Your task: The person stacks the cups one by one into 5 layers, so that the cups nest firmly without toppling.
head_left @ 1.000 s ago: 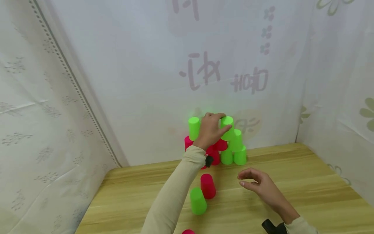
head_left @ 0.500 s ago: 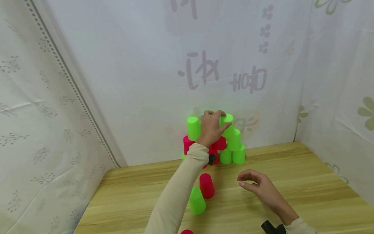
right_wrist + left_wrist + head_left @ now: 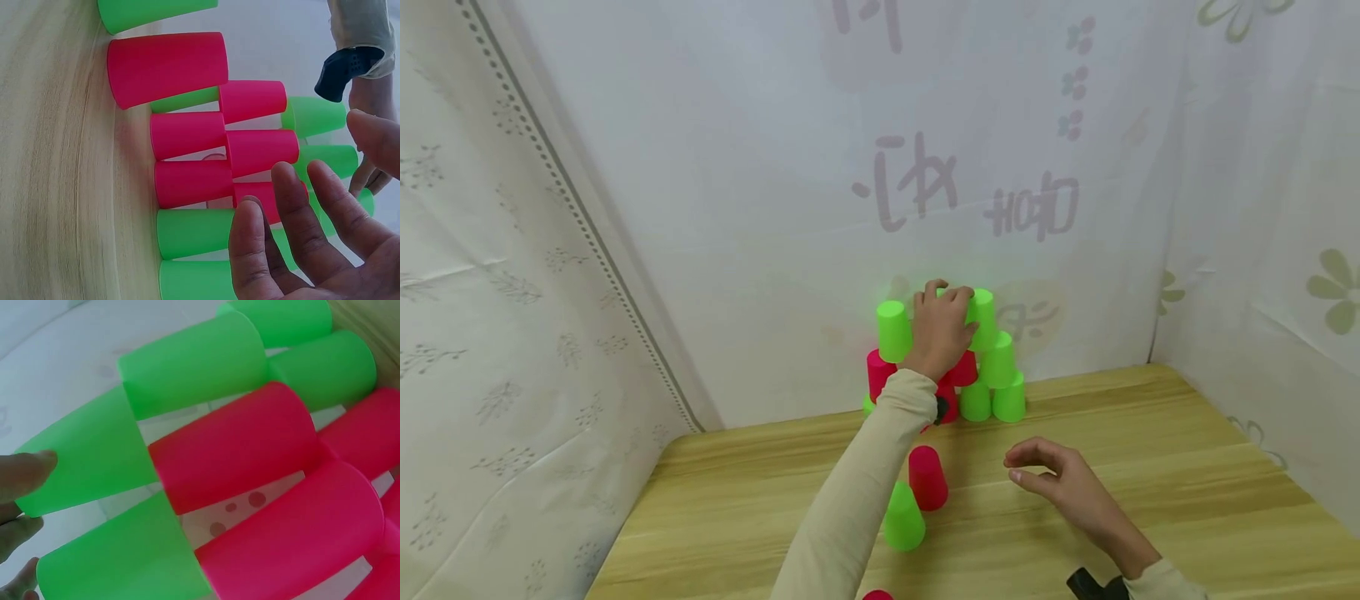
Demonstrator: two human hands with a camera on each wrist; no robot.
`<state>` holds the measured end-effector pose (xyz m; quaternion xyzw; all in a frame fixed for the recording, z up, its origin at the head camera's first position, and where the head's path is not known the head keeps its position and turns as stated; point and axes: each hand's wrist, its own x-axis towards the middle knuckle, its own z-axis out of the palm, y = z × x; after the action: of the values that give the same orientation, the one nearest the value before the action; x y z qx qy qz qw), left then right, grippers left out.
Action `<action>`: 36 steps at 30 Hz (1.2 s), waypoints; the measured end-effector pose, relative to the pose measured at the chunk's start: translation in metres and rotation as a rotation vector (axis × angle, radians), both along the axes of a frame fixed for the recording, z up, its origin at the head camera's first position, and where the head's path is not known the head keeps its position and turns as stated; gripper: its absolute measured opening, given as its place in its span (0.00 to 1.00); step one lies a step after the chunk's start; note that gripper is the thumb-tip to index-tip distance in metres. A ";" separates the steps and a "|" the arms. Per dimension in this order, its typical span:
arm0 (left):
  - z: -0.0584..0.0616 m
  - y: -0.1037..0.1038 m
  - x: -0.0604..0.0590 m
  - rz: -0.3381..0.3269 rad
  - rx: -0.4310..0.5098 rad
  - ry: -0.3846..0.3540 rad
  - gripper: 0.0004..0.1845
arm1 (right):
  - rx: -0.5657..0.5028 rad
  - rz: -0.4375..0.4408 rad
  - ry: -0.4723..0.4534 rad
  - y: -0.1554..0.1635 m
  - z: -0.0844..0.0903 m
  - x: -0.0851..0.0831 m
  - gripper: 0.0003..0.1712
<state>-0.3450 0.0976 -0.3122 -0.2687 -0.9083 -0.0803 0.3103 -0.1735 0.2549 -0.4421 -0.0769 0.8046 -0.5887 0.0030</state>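
Note:
Upside-down green and red cups stand stacked in rows against the back. My left hand reaches to the upper row and holds the green cup at its right end. In the left wrist view the thumb lies on that cup's side near the narrow end, and its wide end meets the cups below, a green cup and a red cup. Another green cup sits beside it. My right hand hovers over the table to the right with fingers loosely bent, holding nothing.
Before the stack stand a red cup and a green cup, partly behind the left sleeve. Another red cup shows at the bottom edge. A patterned cloth hangs close behind the wooden table.
The green cup in my left hand has shifted slightly back over the row below, and the thumb has drawn left across its front. My right hand keeps its pose; the head view has shifted a little.

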 end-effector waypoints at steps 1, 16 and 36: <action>-0.001 0.000 0.000 0.006 -0.004 0.019 0.22 | -0.004 0.001 0.000 0.000 0.000 0.000 0.18; 0.003 -0.052 0.021 -0.107 0.152 0.254 0.15 | 0.025 0.084 0.051 -0.012 -0.004 -0.011 0.17; -0.069 -0.168 0.133 -0.338 0.315 -0.325 0.13 | 0.157 0.102 0.142 -0.078 -0.016 -0.061 0.23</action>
<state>-0.2122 -0.0706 -0.3811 -0.3484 -0.8649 -0.3129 0.1808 -0.2344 0.1773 -0.4584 -0.1590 0.8415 -0.5160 -0.0180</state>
